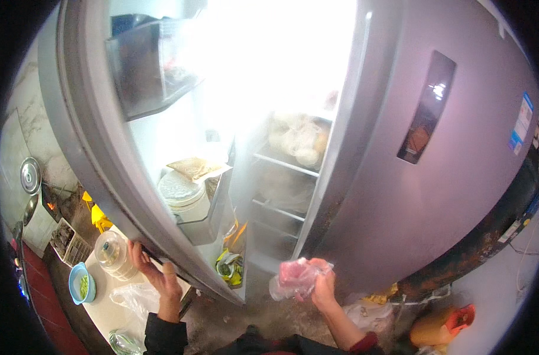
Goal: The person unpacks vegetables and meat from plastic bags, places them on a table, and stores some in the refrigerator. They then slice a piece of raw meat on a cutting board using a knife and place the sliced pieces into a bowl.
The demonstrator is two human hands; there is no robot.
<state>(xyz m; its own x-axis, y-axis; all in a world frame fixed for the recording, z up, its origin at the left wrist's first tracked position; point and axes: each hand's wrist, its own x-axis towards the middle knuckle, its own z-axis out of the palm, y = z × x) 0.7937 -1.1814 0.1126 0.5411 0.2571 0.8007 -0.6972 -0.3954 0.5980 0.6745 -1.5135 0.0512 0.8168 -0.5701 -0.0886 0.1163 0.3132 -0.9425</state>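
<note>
My right hand (pixel 324 284) holds a piece of pink raw meat (pixel 293 273) wrapped in clear plastic, in front of the open refrigerator's lower right side. At the outer edge of the refrigerator door (pixel 85 133), my left hand (pixel 159 277) has its fingers and thumb apart; the fingertips reach the door's outer side. The door bins hold a round lidded container (pixel 183 191) with a flat packet (pixel 198 168) on top, and a green-yellow package (pixel 229 266) lower down. Bagged pale food (pixel 298 135) sits on an inside shelf. Bright light washes out the upper interior.
The second refrigerator door (pixel 411 186) is shut at right. Left of the open door, a table (pixel 103 313) carries a clear lidded jar (pixel 112 255), a blue bowl of green vegetables (pixel 83 284) and plastic bags (pixel 138 297). An orange container (pixel 442 326) stands on the right.
</note>
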